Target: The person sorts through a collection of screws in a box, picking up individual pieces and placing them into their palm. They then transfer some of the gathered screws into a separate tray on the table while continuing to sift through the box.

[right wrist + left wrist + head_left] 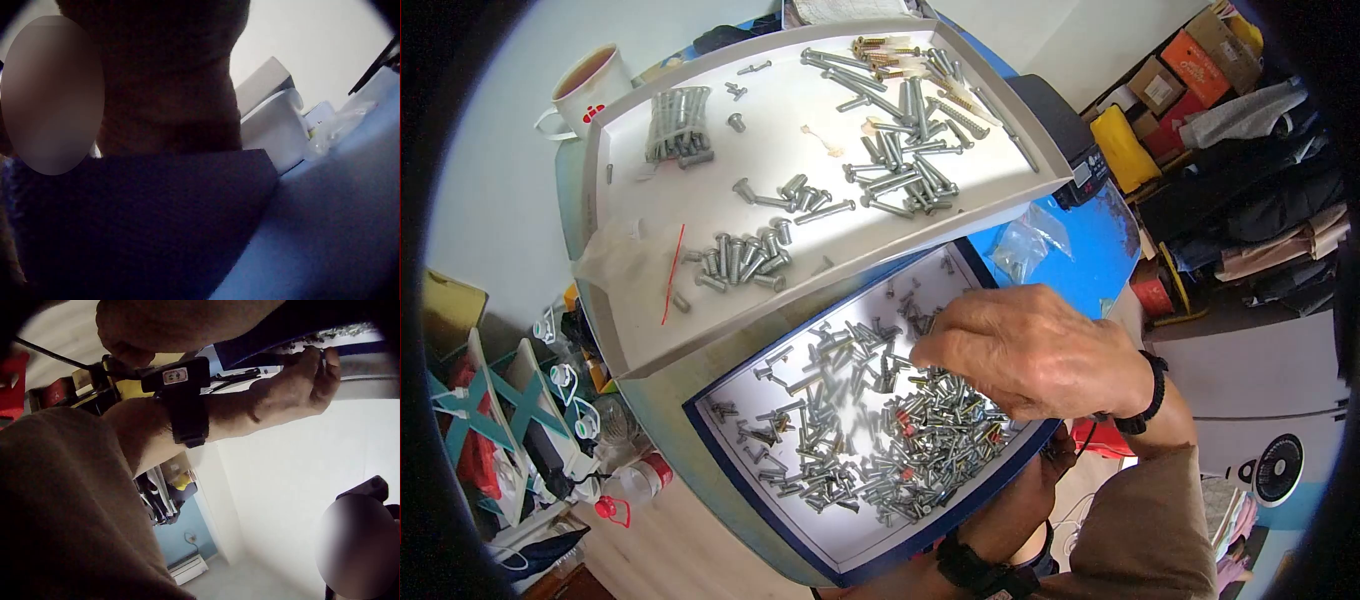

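Observation:
A shallow white box with a dark blue rim (770,520) holds a heap of small screws (940,440) and bolts. My right hand (1035,350) hangs over its right part, back upward, with bent fingers pointing down into the heap. In the left wrist view the right hand (306,387) has thumb and fingertips close together above the rim; I cannot tell what is between them. Low outside the box's near edge is my left hand (1015,505), its curled fingers by the corner, partly hidden by the right arm. The right wrist view shows the dark blue box wall (144,219).
Behind the box stands a larger white tray (700,365) with grouped bolts (745,255), long screws (910,180) and a bagged bundle (680,120). A mug (590,90) stands beside it. A clear plastic bag (1030,245) lies on the blue table (1105,240). A bottle (640,480) is lower left.

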